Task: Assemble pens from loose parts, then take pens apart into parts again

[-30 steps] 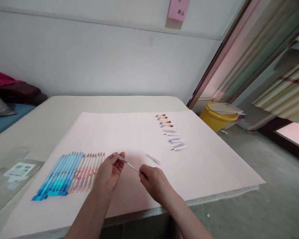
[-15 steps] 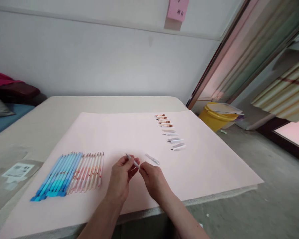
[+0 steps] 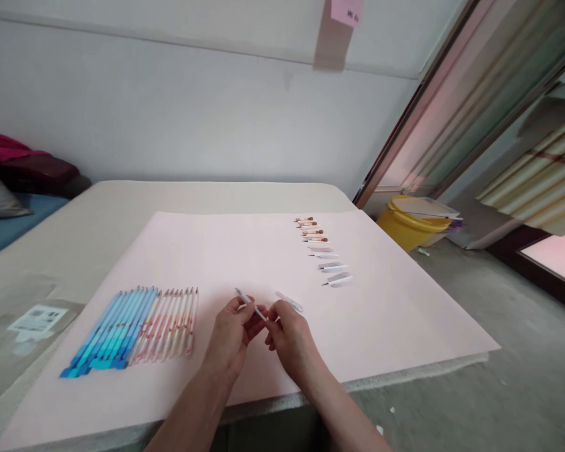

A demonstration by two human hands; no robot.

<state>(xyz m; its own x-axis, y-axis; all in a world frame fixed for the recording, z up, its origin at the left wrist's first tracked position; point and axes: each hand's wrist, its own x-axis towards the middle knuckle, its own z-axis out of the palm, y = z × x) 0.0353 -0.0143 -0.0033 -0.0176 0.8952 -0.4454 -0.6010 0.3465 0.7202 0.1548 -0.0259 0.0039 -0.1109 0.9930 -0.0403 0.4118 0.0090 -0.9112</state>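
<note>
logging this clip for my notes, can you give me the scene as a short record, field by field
left hand: left hand holds a slim white pen, tilted
right hand: right hand pinches the pen's near end
loose piece: clear slim piece lying just beyond the right hand
left group: blue pens in a row, beside pale pens with reddish marks
right row: small pen parts, some brown, some white with dark tips
surface: pale pink sheet
floor: yellow bucket at right
</note>
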